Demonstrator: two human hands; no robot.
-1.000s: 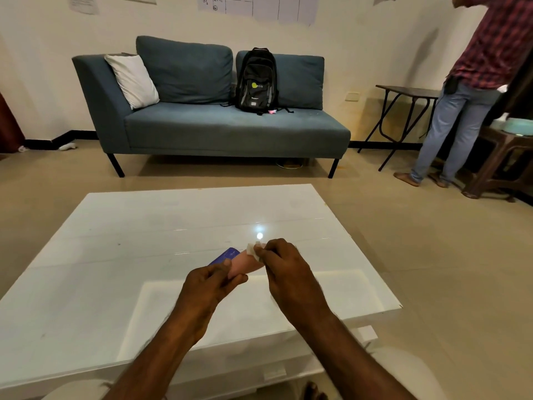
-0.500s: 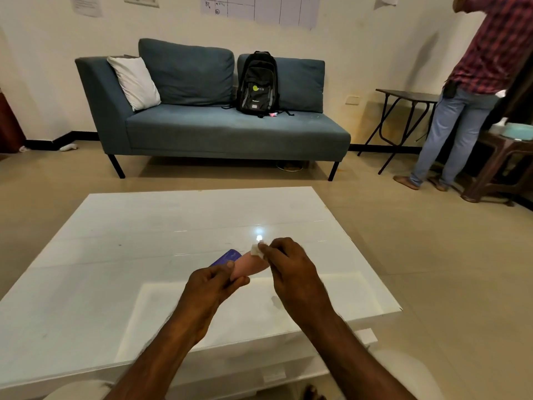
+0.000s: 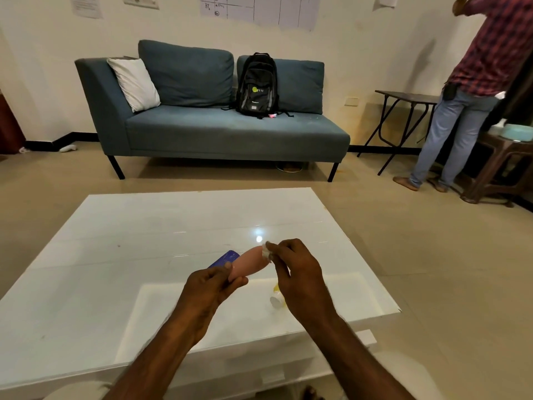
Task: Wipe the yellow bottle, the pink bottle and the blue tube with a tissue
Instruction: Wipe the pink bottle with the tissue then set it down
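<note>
The smooth pink plastic bottle [image 3: 248, 263] spans between the hands: left hand [image 3: 210, 287] grips its near end, right hand [image 3: 300, 274] pinches a small white tissue [image 3: 265, 252] against its far end.

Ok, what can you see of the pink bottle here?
The pink bottle is smooth, rounded, salmon-coloured, plastic by its look. It is held over the white table, slanting up and away to the right. The left hand grips its near end; the right hand pinches a small white tissue against its far end. No cap or label shows.
</note>
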